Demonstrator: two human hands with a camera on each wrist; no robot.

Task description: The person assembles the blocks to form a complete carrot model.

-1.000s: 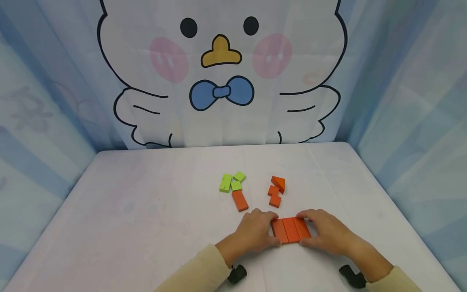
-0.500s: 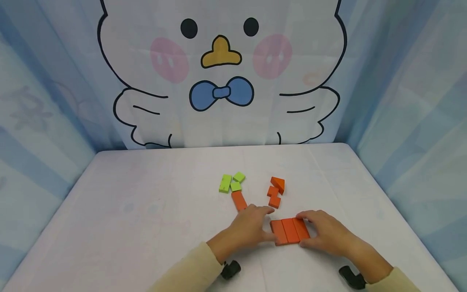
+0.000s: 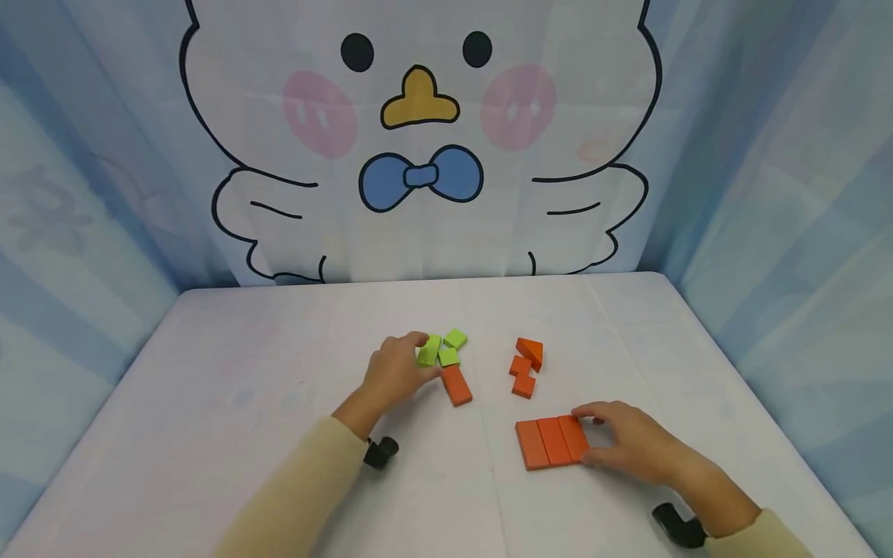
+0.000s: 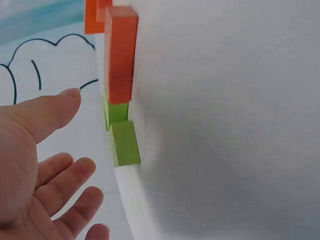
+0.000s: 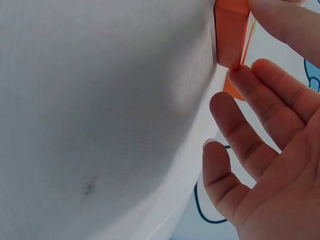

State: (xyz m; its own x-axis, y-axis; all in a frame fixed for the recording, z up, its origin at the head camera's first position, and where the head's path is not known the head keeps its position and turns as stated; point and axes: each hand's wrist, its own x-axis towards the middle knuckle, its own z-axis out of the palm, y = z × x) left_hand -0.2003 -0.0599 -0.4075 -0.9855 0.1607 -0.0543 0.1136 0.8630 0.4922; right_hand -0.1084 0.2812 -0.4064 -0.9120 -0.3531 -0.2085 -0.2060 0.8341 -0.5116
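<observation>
In the head view my left hand (image 3: 394, 372) reaches over the table with thumb and fingers spread around a lime-green block (image 3: 428, 353). The left wrist view shows a gap between those fingers and the green block (image 4: 125, 143). A loose orange rectangular block (image 3: 456, 386) lies by the thumb tip. To the right, three orange blocks (image 3: 551, 443) lie flat side by side in a row. My right hand (image 3: 631, 442) holds the row's right-hand block (image 5: 232, 37) at its two ends, between thumb and fingertips.
Two smaller green blocks (image 3: 455, 339) sit beside the first one. Right of them is a small group with an orange triangular block (image 3: 531, 353) and two orange cubes (image 3: 523, 386). A white cloth covers the table (image 3: 279, 403); printed curtains (image 3: 781, 232) enclose it at the back and sides.
My left hand has let go of the row's left end and moved left and away from me to the green blocks. The right hand stays at the row's right end.
</observation>
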